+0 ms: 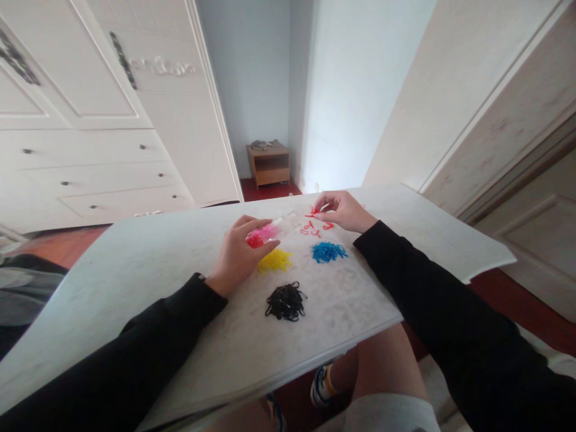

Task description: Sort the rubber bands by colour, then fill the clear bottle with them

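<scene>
The left hand (234, 252) curls around a clear container (285, 224), thumb on the near side and fingers over the far side; its glossy, see-through wall shows pink and red contents packed toward the palm, while the end pointing away from the palm looks colourless. The right hand (344, 211) pinches a few thin red strips (313, 212) between thumb and fingertips, just past that end of the container. Beneath and beside those fingers lie loose red loops (308, 230), slender and bent, spread out singly. Nearer the body are three heaps of similar narrow, flexible-looking pieces: a bright yellow heap (277, 260) just beside the left thumb, a compact blue heap (329, 252) below the right hand, and a tangled black heap (286, 302) closest to the near edge, its loops slightly shiny. All of them rest on a pale tabletop (157, 270) with a smooth, faintly mottled grey-white surface and a thin edge. Beyond it stands a white wardrobe (85, 78) with moulded panels, dark ornate handles and small round drawer knobs. A small wooden cabinet (270, 167) with an open shelf sits in the corner against pale blue walls (355, 84), on a dark red floor (266, 192).
</scene>
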A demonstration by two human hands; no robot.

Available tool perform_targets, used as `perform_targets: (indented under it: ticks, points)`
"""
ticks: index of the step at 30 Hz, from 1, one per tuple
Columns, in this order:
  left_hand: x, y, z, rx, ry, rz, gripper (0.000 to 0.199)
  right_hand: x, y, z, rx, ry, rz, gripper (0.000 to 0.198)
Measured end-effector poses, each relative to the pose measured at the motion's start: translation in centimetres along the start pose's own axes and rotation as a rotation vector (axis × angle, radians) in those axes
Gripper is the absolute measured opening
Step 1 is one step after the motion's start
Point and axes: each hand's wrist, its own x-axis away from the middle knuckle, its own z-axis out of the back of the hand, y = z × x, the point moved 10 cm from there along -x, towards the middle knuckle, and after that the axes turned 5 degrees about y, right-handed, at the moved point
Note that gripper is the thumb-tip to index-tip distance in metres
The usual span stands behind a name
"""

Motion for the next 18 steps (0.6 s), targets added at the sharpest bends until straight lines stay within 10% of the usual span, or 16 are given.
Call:
perform_targets:
  ticks: [18]
  points:
    - [0.1, -0.4, -0.5, -0.007, -0.044, 0.006, 0.037, 1.6, -3.7, -3.4, 0.065, -0.081, 0.199, 0.011]
